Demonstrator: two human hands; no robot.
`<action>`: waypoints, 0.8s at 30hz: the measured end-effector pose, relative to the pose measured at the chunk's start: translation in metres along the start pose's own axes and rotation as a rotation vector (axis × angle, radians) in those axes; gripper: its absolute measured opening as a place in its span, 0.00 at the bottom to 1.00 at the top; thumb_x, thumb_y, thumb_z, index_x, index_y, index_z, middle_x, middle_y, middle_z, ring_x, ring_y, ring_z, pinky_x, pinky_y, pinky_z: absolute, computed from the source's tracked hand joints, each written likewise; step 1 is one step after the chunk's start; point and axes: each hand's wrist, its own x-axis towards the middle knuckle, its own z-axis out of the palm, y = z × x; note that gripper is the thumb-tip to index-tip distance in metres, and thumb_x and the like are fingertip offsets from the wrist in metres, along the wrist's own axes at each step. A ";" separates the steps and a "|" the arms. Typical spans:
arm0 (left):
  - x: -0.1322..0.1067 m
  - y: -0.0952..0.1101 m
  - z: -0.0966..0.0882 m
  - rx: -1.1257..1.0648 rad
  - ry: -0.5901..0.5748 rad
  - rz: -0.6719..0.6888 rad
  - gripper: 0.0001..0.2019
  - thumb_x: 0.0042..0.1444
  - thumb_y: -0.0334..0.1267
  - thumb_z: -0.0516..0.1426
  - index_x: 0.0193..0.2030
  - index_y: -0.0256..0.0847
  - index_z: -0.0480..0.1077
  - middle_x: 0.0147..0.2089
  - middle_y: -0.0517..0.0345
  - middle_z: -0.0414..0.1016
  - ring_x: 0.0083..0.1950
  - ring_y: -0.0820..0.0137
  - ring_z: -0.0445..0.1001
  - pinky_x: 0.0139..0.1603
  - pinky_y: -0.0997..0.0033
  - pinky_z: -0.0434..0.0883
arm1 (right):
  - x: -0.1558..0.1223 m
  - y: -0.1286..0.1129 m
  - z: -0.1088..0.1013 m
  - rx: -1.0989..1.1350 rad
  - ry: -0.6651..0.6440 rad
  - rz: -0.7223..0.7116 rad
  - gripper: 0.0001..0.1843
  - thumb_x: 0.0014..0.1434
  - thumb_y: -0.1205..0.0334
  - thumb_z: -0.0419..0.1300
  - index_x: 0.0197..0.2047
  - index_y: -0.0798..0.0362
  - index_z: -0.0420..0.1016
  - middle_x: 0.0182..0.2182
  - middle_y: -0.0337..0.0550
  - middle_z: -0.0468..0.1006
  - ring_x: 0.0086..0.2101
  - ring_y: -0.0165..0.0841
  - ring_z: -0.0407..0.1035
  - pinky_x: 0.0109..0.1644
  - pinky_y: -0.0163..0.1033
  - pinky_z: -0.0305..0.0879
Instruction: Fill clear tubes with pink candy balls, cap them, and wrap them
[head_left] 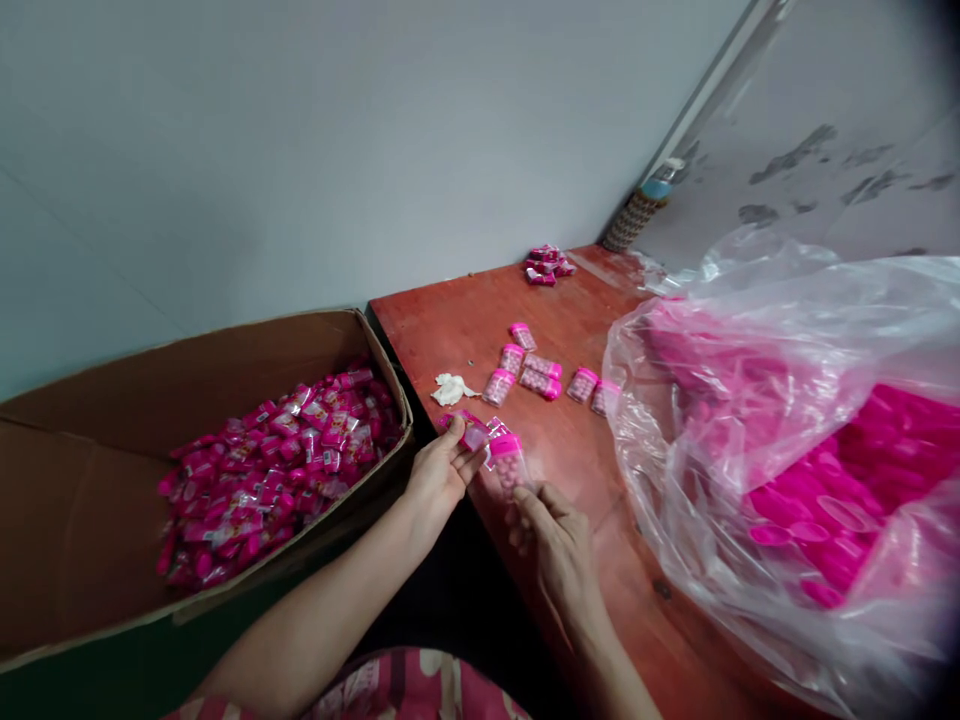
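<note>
Right hand (pixel 559 545) gripped a pink-capped bottle (pixel 510 468) while, at ten o'clock, left hand (pixel 442 470) pinched a pink sachet (pixel 472 433) just beside its cap.

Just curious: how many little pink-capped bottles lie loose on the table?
7 bottles: one farthest, two left, two middle, two by the plastic bag, which may hide more.

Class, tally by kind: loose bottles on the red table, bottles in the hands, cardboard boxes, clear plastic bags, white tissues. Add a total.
Loose bottles: 7
Bottle in the right hand: 1
Cardboard boxes: 1
Clear plastic bags: 1
White tissues: 1
Total: 11
</note>
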 end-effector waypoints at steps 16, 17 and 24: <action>-0.005 -0.002 0.006 0.036 -0.072 -0.033 0.05 0.46 0.31 0.61 0.29 0.33 0.69 0.27 0.53 0.75 0.28 0.71 0.75 0.33 0.71 0.73 | 0.002 0.010 0.010 0.101 0.024 0.009 0.17 0.53 0.49 0.55 0.23 0.54 0.66 0.15 0.36 0.69 0.15 0.26 0.60 0.17 0.31 0.53; -0.005 -0.002 0.006 0.053 -0.080 -0.035 0.05 0.46 0.32 0.61 0.29 0.32 0.69 0.27 0.53 0.75 0.27 0.71 0.74 0.31 0.72 0.73 | 0.003 0.011 0.010 0.106 0.012 0.005 0.17 0.53 0.49 0.55 0.23 0.55 0.66 0.15 0.36 0.69 0.15 0.25 0.60 0.17 0.30 0.53; -0.008 0.005 0.005 0.277 -0.342 -0.014 0.10 0.42 0.36 0.63 0.31 0.32 0.71 0.27 0.54 0.74 0.27 0.72 0.73 0.30 0.73 0.71 | 0.004 0.014 0.012 0.133 -0.016 0.004 0.17 0.53 0.50 0.55 0.23 0.55 0.67 0.15 0.36 0.69 0.14 0.25 0.59 0.17 0.30 0.53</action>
